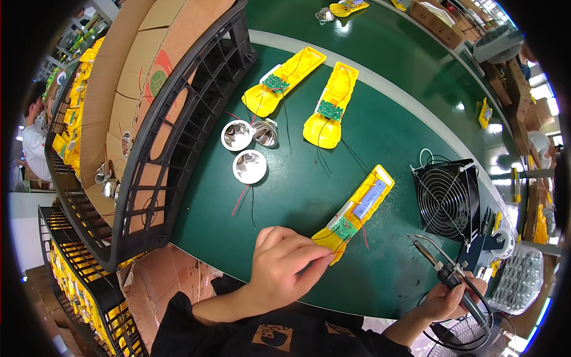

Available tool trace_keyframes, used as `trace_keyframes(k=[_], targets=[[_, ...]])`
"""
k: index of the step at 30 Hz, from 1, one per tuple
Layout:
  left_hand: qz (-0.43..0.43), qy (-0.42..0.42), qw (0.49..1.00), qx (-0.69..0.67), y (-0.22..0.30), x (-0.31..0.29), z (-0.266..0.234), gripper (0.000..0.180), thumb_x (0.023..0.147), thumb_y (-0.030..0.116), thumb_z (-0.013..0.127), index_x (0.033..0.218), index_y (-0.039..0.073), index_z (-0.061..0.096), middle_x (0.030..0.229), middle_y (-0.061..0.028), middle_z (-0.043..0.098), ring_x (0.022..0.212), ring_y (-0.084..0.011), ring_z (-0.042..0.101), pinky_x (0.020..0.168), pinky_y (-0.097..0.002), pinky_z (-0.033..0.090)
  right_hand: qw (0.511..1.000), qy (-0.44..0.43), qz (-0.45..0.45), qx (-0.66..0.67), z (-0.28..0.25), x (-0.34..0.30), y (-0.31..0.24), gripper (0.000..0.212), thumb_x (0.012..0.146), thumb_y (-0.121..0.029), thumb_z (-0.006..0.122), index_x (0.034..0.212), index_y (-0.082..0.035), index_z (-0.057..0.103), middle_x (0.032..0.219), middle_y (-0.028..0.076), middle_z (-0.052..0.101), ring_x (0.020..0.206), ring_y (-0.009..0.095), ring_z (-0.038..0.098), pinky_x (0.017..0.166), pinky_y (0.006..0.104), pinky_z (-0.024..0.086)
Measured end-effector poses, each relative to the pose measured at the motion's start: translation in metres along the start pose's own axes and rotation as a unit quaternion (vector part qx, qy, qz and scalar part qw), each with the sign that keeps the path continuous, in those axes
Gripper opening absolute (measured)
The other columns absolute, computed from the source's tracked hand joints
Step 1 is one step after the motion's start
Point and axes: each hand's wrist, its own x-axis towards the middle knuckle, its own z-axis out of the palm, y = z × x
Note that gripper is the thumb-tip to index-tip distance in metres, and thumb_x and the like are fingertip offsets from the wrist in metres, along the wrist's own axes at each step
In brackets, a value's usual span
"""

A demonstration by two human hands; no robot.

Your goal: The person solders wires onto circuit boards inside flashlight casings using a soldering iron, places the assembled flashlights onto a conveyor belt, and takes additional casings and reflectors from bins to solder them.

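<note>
Yellow shell (361, 216) lies on the table (285, 196); the left hand (288, 262) pinches at its near end, on what exactly I cannot tell. Well apart, the right hand (447, 299) grips the iron (447, 275). Better to keep the left steady.

The casing (357, 216) — a long yellow shell, open side up — lay aslant on the green bench (285, 199), its far end leaning right. A blue-violet battery (369, 200) sat in the far half, a green board (343, 228) with thin wires in the nearer half; the near end was partly hidden. The iron (450, 275) — black grip, slim metal barrel — slanted at the right, tip up and leftward, clear of the casing.
</note>
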Motion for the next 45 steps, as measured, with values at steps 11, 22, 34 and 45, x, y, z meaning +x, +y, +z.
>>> trace_keyframes(k=[11,22,34,45], targets=[[-0.08,0.077,0.992,0.059,0.003,0.002,0.018,0.018,0.052,0.008,0.069,0.064,0.013,0.058,0.08,0.0003,0.049,0.073,-0.0186,0.044,0.064,-0.0301,0.031,0.991,-0.095,0.097,-0.013,0.038,-0.026,-0.03,0.049,0.07,-0.046,0.059,0.07,-0.006,0.031,0.053,0.005,0.042,0.049,0.017,0.046,0.05,0.0274,0.041],[-0.067,0.081,0.992,0.068,-0.002,0.006,0.023,0.017,0.049,0.007,0.068,0.061,0.012,0.057,0.088,-0.0038,0.051,0.078,-0.0228,0.045,0.068,-0.0312,0.035,0.98,-0.15,0.132,0.008,0.032,-0.042,-0.011,0.048,0.071,-0.045,0.057,0.073,-0.005,0.031,0.058,0.007,0.044,0.05,0.019,0.048,0.05,0.0296,0.042],[-0.061,0.085,0.993,0.062,-0.005,0.005,0.025,0.017,0.049,0.006,0.068,0.062,0.012,0.059,0.085,-0.0028,0.053,0.076,-0.0203,0.048,0.066,-0.0292,0.035,0.975,-0.177,0.133,0.004,0.032,-0.044,-0.008,0.048,0.072,-0.046,0.057,0.075,-0.006,0.031,0.06,0.008,0.046,0.053,0.019,0.048,0.052,0.0294,0.041],[-0.079,0.102,0.991,0.036,-0.006,0.004,0.027,0.017,0.053,0.008,0.067,0.062,0.013,0.054,0.086,0.0023,0.054,0.077,-0.0183,0.051,0.069,-0.0321,0.03,0.977,-0.177,0.12,-0.012,0.034,-0.045,-0.008,0.049,0.072,-0.046,0.057,0.075,-0.006,0.03,0.059,0.008,0.046,0.053,0.018,0.048,0.053,0.0299,0.042]])
